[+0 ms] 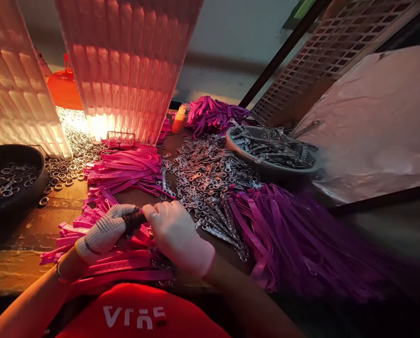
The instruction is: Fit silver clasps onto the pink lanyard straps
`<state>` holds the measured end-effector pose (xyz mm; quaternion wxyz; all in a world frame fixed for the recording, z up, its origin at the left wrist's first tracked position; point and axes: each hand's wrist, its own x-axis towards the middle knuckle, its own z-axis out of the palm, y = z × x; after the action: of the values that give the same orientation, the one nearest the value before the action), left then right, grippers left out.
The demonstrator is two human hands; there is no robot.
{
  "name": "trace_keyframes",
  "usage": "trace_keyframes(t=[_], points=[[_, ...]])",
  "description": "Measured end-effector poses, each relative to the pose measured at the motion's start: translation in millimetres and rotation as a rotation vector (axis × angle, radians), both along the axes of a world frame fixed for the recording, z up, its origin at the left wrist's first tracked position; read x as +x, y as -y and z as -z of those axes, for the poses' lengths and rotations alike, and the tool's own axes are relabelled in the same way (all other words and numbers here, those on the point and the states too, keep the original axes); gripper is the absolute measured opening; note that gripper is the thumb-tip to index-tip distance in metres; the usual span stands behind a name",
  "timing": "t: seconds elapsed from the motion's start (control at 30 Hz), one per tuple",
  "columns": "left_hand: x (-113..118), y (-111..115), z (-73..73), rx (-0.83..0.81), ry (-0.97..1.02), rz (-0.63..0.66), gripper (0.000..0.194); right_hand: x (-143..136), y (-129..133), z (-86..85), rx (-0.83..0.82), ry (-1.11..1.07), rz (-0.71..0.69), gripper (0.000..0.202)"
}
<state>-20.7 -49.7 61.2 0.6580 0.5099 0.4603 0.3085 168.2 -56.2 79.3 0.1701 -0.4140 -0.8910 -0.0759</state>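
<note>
My left hand (106, 230), in a dotted work glove, is closed around a black tool (134, 220) whose working end is hidden. Against the tool's far end my right hand (176, 232), in a plain white glove, has its fingers curled in; what they grip is covered. Both hands meet above a spread of pink straps (125, 263). Another bundle of pink straps (132, 166) lies just beyond them. To the right of my right hand is a heap of short metal chain pieces with rings (210, 178).
A dark pan with metal rings (14, 178) stands left, beside loose rings (69, 164) under a lit red lamp (65, 89). Corrugated panels (125, 70) rise behind. At right are a grey bowl of metal pieces (273, 166), purple straps (287, 234) and an orange bottle (180, 119).
</note>
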Motion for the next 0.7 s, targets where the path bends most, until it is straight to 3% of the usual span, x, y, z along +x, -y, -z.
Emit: trace_keyframes(t=[0.17,0.23,0.4,0.6,0.7], points=[[8.0,-11.8,-1.1,0.464,-0.324,0.227,0.009,6.7,3.4,4.6,0.072,0.087,-0.001,0.028],[12.5,-14.0,1.0,0.588,-0.380,0.269,0.015,8.1,2.8,11.5,0.082,0.046,0.063,0.026],[15.8,-15.9,4.3,0.566,-0.374,0.151,0.019,7.9,5.1,22.3,0.005,-0.101,0.260,0.021],[10.5,-24.3,1.6,0.474,-0.372,0.217,0.023,7.6,2.8,11.9,0.005,0.114,0.115,0.020],[11.6,-29.1,-1.6,0.495,-0.395,0.288,0.013,5.6,-5.3,8.8,0.018,0.140,0.083,0.022]])
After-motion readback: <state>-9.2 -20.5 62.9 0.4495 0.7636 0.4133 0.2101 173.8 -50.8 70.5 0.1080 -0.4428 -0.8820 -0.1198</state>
